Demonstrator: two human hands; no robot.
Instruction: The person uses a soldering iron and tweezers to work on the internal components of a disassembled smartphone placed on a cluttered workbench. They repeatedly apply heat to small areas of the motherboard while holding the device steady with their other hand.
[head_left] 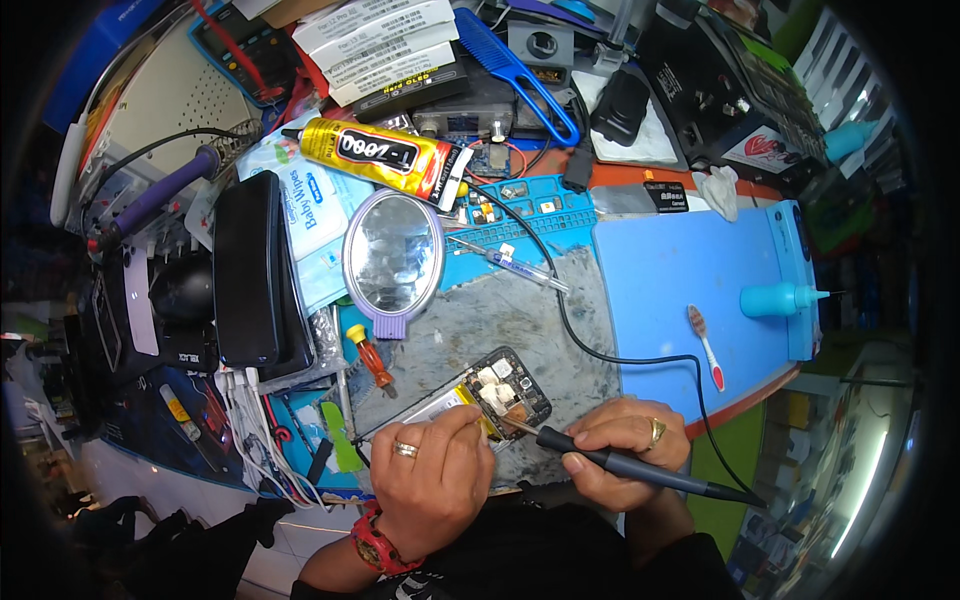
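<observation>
An opened smartphone [512, 385] lies tilted on the grey, stained work mat [430, 345], its circuit board and a yellow-edged battery [440, 405] bare. My left hand [430, 465] is closed over the phone's near side, fingertips gripping by the battery's edge; what lies right under them is hidden. In my right hand [625, 455] is a dark soldering iron [610, 465], held like a pen. Its tip reaches the board's lower part, close to my left fingertips. The iron's black cable [590, 350] loops across the mat.
A round purple-framed mirror [394, 250] and a yellow glue tube [385, 158] lie beyond the phone. Left of it are orange-handled cutters [372, 362] and a green pry tool [338, 435]. On the blue mat [660, 270] at right are a toothbrush [706, 345] and a teal bottle [780, 299].
</observation>
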